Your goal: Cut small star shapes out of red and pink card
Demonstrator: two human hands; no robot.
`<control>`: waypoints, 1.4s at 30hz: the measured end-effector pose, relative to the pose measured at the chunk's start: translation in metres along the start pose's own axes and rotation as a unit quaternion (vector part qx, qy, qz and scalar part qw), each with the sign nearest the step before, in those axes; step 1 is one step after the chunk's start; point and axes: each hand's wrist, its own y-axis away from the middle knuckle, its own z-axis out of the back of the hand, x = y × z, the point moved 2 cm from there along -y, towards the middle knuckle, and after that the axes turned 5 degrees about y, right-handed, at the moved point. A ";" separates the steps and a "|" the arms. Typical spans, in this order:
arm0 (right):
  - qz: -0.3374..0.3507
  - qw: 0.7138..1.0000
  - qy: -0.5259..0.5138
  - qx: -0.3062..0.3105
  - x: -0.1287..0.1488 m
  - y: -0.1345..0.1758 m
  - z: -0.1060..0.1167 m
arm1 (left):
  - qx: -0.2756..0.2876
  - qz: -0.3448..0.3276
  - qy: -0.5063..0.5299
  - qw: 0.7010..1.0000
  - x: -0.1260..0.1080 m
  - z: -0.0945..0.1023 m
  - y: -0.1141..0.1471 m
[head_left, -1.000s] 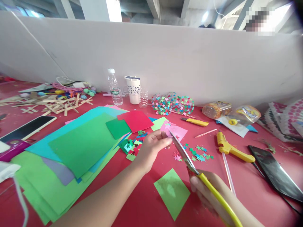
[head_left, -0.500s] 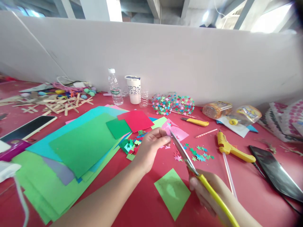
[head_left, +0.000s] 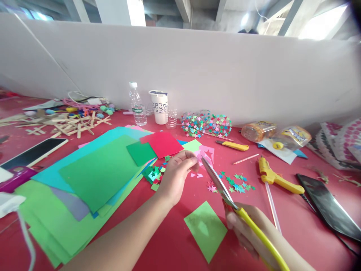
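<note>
My left hand pinches a piece of pink paper between thumb and fingers; star outlines show on the paper. In my right hand is a pair of scissors with yellow handles, its blades pointing up and left. The blade tips reach the paper just right of my left fingertips. Small pink scraps lie on the table below the paper. Cut stars in green, blue and pink are scattered to the right of the blades. Between my forearms lies a light green paper square.
Coloured sheets cover the left of the red table. A glue gun, a box cutter and a dark phone-like slab lie right. Behind stand a water bottle, a cup and star-covered bottles. Wooden sticks lie far left.
The pink paper has turned and shifted left in my left hand, and its star pattern now shows more clearly. The scissors have moved slightly left; both hands otherwise stay nearly in place.
</note>
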 end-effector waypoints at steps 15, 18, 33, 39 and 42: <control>0.005 0.998 0.066 0.009 -0.001 -0.003 0.002 | -0.011 -0.026 -0.012 1.000 -0.002 -0.001 0.000; 0.007 0.998 0.063 0.013 0.004 0.000 0.004 | -0.011 -0.043 -0.033 0.998 -0.003 -0.001 0.001; 0.038 0.996 0.080 0.021 0.010 0.003 0.005 | 0.021 -0.037 -0.067 0.997 0.000 -0.002 0.004; 0.041 0.995 0.082 0.028 0.011 0.003 0.006 | 0.023 -0.019 -0.026 0.999 0.002 -0.002 0.004; 0.058 0.995 0.078 0.034 0.010 0.003 0.005 | 0.025 -0.013 -0.016 0.999 0.004 -0.001 0.003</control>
